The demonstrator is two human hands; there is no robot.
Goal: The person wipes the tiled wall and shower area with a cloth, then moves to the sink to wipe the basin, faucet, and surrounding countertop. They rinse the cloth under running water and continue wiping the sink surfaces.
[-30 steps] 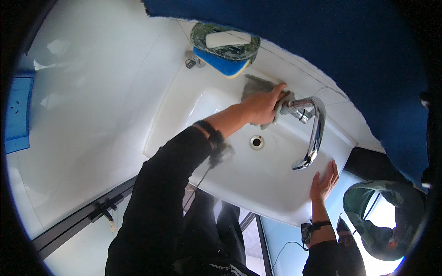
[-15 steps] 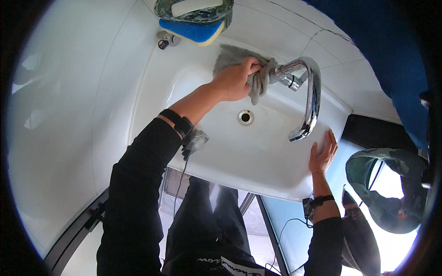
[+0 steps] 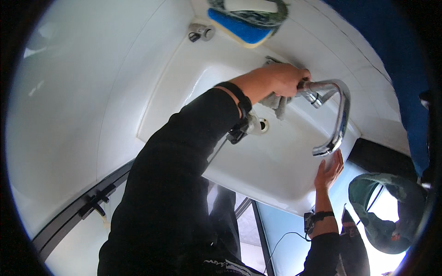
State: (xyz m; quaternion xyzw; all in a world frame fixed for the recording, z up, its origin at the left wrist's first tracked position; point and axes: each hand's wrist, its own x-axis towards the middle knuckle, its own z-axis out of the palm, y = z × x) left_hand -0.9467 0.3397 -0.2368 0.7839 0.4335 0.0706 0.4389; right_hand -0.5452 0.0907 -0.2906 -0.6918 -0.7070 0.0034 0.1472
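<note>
A chrome faucet [image 3: 341, 117] with a curved spout rises from the back of a white sink [image 3: 262, 161]. At its base my left hand [image 3: 289, 79] is closed on a grey cloth [image 3: 277, 104], which hangs below the palm and partly shows behind the fingers. The hand hides much of the cloth and the base of the faucet. My right hand [image 3: 328, 171] lies with stretched fingers against the sink's right rim, below the spout's tip, holding nothing.
Above the sink hangs a dark rack [image 3: 251, 14] with a white bar on it and a blue-and-yellow sponge [image 3: 239, 30]. A grey fitting [image 3: 201, 33] sits in the far left corner. Fabric with a camouflage pattern [image 3: 407, 211] hangs at right. The drain [image 3: 264, 125] is half hidden by my left wrist gear.
My left hand has moved rightward with the cloth, closer round the faucet base, and the forearm now reaches across the sink. The view has shifted; my right hand stays at the rim.
</note>
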